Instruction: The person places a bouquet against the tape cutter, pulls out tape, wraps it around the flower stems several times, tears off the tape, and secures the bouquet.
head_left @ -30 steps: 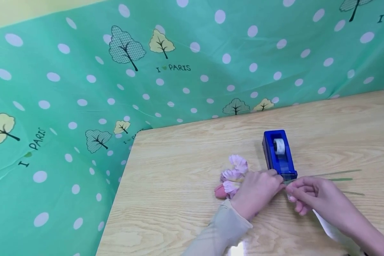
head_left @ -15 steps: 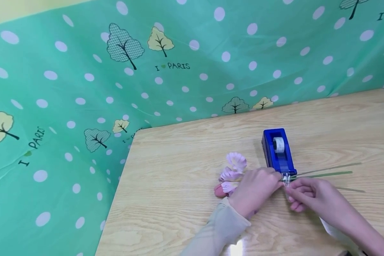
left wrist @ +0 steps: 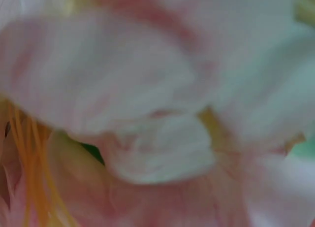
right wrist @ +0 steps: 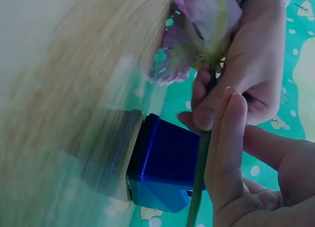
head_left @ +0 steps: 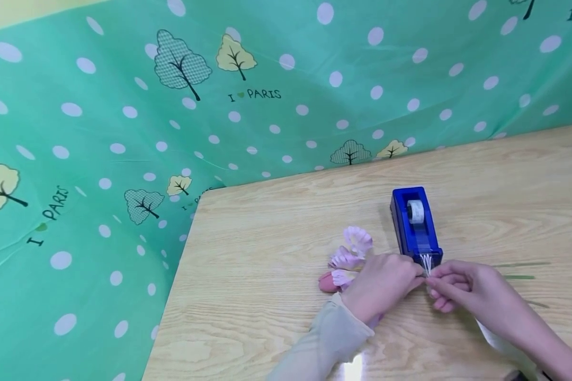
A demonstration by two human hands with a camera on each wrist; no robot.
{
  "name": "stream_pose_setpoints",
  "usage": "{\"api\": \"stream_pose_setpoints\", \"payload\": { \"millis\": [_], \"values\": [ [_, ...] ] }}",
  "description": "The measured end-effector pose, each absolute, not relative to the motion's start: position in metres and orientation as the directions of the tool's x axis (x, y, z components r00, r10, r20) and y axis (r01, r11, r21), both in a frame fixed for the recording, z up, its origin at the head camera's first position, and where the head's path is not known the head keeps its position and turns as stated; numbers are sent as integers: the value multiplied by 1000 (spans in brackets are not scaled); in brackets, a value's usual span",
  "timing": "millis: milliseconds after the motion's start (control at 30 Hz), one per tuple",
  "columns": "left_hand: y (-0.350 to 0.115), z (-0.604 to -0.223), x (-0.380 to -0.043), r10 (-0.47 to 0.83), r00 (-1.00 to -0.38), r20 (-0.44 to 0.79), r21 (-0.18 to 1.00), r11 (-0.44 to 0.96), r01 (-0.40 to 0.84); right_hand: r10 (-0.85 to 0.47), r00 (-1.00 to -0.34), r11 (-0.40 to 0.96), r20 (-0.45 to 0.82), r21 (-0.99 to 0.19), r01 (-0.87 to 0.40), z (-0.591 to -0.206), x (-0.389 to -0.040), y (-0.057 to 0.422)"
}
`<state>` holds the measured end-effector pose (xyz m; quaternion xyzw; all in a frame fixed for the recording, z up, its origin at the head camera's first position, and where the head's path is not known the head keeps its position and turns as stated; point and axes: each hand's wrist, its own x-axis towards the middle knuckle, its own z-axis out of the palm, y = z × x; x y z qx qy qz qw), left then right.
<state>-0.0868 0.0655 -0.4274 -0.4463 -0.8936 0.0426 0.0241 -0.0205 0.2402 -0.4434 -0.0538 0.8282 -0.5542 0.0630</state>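
Pale purple artificial flowers (head_left: 345,259) and a pink bud (head_left: 329,282) lie beside my left hand (head_left: 386,280), which grips their stems just below the blooms. The green stem ends (head_left: 519,277) come out to the right beyond my right hand (head_left: 467,286). Its thumb and fingers pinch a strip of clear tape (head_left: 426,263) stretched from the blue tape dispenser (head_left: 412,222). In the right wrist view a green stem (right wrist: 199,178) runs down from the left hand's grip past the right fingers (right wrist: 231,133). Blurred petals (left wrist: 157,153) fill the left wrist view, hiding the left hand there.
The dispenser stands on the wood-grain table (head_left: 248,248) just beyond both hands. A white flat thing (head_left: 493,336) lies partly hidden under the right forearm. A green dotted cloth (head_left: 267,132) hangs along the table's back and left.
The tape between the dispenser and my right hand has come into view. The stem ends rose a little, then dropped lower. Both hands stay nearly in place.
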Motion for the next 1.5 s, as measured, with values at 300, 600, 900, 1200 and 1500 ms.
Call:
{"api": "stream_pose_setpoints", "payload": {
  "millis": [300,600,900,1200,1500],
  "values": [
    [61,-426,-88,799,-599,55,-34,601,798,-124,-991,466,43,-879,-97,-443,-19,236],
    [60,-426,-89,826,-561,51,-37,563,826,-53,-985,621,162,-767,-160,-444,-16,227],
    [63,-428,-86,850,-526,22,-23,527,850,-68,-971,642,231,-734,-220,-445,-15,230],
    [63,-428,-85,860,-508,47,-10,509,861,-74,-959,722,273,-649,-241,-442,-13,232],
    [63,-425,-84,869,-492,52,-17,494,869,-89,-929,826,360,-494,-271,-441,-12,232]
  ]
}}
